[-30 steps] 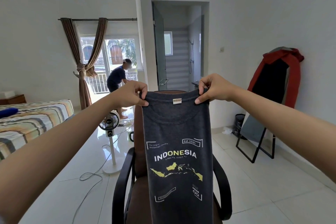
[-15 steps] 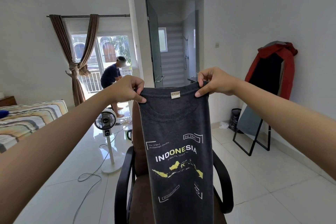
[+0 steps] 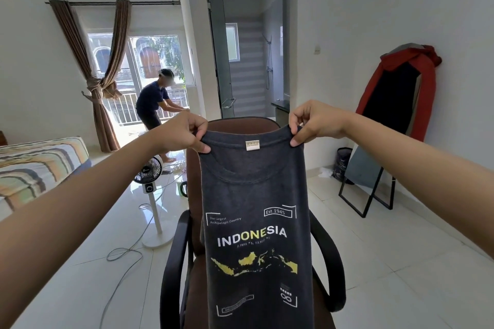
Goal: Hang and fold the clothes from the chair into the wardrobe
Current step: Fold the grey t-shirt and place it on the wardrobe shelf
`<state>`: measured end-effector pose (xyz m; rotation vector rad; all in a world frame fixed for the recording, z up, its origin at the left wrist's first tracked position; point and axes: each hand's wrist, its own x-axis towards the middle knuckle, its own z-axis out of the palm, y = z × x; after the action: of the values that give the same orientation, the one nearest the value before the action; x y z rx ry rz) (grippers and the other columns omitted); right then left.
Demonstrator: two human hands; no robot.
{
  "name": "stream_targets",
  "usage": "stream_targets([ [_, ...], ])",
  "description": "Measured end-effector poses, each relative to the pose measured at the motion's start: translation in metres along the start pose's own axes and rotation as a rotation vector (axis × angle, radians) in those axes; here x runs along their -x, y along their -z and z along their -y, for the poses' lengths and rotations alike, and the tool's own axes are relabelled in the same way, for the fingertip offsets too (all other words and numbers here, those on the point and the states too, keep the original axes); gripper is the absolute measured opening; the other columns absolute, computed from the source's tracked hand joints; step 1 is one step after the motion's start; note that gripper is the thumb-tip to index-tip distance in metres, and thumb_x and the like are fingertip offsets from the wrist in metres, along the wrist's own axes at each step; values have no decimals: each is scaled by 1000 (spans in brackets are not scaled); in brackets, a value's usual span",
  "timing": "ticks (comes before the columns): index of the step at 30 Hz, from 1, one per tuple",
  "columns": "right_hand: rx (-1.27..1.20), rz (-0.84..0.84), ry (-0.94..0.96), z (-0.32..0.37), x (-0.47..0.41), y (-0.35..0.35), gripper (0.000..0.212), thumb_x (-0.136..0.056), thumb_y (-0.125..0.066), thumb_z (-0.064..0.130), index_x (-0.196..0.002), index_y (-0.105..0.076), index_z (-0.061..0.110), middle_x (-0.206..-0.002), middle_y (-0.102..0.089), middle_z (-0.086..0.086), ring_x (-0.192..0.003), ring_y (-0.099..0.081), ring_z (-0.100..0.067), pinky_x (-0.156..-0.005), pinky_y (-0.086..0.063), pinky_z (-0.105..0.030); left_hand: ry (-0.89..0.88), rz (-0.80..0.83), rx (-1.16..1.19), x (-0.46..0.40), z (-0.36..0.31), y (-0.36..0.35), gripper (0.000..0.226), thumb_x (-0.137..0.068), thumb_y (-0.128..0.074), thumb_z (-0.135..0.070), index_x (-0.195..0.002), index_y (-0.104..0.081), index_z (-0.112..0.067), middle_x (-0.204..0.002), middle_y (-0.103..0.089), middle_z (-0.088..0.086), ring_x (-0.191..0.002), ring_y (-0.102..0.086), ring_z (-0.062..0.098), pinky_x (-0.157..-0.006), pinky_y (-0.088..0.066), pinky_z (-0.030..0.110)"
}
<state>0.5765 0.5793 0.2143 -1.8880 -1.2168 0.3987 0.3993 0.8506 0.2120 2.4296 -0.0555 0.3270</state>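
I see the left hand [image 3: 184, 132] and right hand [image 3: 311, 121] each pinching a top corner of the dark T-shirt [image 3: 256, 222], folded narrow and hanging straight down in front of the brown chair [image 3: 240, 123]. A standing fan [image 3: 149, 173] sits on the floor to the left.

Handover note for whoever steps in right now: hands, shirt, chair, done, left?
Left hand: pinches the T-shirt at its top left corner.
Right hand: pinches the top right corner.
T-shirt: dark grey, INDONESIA print facing the camera, folded narrow and hanging straight down in front of the brown chair.
Done: shirt lifted off the chair and held up.
Left: finish folding it and put it away. No wardrobe in view, so its location is unknown.
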Motion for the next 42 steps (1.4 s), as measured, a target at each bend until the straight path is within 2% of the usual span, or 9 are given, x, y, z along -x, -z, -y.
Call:
stream_targets([
  [4, -73, 66, -23, -26, -43, 12, 35, -73, -63, -22, -64, -52, 10, -52, -58, 4, -51, -59, -8, -54, -54, -19, 19, -28, 18, -40, 22, -3, 30, -59, -75, -7, -55, -46, -13, -46, -49, -8, -47, -51, 9, -52, -45, 26],
  [7, -129, 86, -40, -50, -77, 23, 37, -74, -59, -26, -65, -48, 9, -50, -56, 5, -49, -57, -6, -49, -50, -17, 43, -23, 22, -74, 41, -4, 32, -59, -77, -8, -53, -49, -21, -57, -49, 8, -58, -49, 24, -61, -46, 35],
  [11, -138, 81, -56, -80, -119, 35, 37, -75, -57, -25, -64, -46, 8, -46, -54, 8, -45, -55, -4, -47, -47, -16, 105, -40, -4, -117, 65, -7, 36, -70, -71, 15, -60, -48, -11, -52, -47, -4, -50, -42, 8, -53, -41, 19],
  [16, -142, 4, -49, -111, -168, 45, 36, -73, -59, -24, -63, -48, 8, -46, -55, 6, -43, -55, -5, -44, -46, -16, 169, -79, -79, -160, 92, -8, 22, -71, -71, 12, -68, -62, -8, -67, -61, -2, -59, -59, 2, -60, -50, 14],
  [22, -228, -64, -50, -139, -191, 46, 35, -73, -60, -25, -64, -50, 8, -51, -58, 7, -48, -61, -6, -44, -47, -15, 231, -122, -83, -181, 113, -13, 22, -71, -73, 10, -70, -64, -10, -72, -64, 3, -62, -62, 4, -66, -53, 17],
  [29, -235, -7, -139, -162, -151, 15, 37, -74, -61, -24, -62, -47, 8, -44, -54, 9, -42, -56, -3, -44, -46, -15, 233, -25, -9, -144, 126, -54, 19, -72, -72, 9, -71, -63, -7, -77, -60, 14, -76, -56, 31, -72, -50, 33],
  [35, -269, 104, -280, -191, -68, -49, 41, -68, -64, -26, -58, -45, 9, -53, -43, -5, -45, -42, -13, -46, -42, -17, 295, 153, 187, -60, 132, -116, 27, -64, -78, 4, -63, -64, -19, -80, -59, 22, -73, -54, 32, -73, -46, 44],
  [39, -212, 262, -379, -205, 5, -103, 38, -70, -67, -21, -60, -47, 9, -62, -43, -11, -52, -40, -19, -45, -39, -17, 328, 281, 224, 13, 137, -168, 27, -67, -77, 4, -64, -65, -19, -87, -62, 25, -81, -58, 47, -81, -51, 54],
  [42, -157, 364, -445, -212, 53, -145, 38, -69, -71, -16, -56, -50, 13, -59, -47, -9, -52, -45, -17, -49, -42, -20, 352, 379, 243, 62, 143, -203, 26, -69, -76, 5, -65, -65, -18, -89, -62, 26, -78, -58, 37, -80, -51, 55],
])
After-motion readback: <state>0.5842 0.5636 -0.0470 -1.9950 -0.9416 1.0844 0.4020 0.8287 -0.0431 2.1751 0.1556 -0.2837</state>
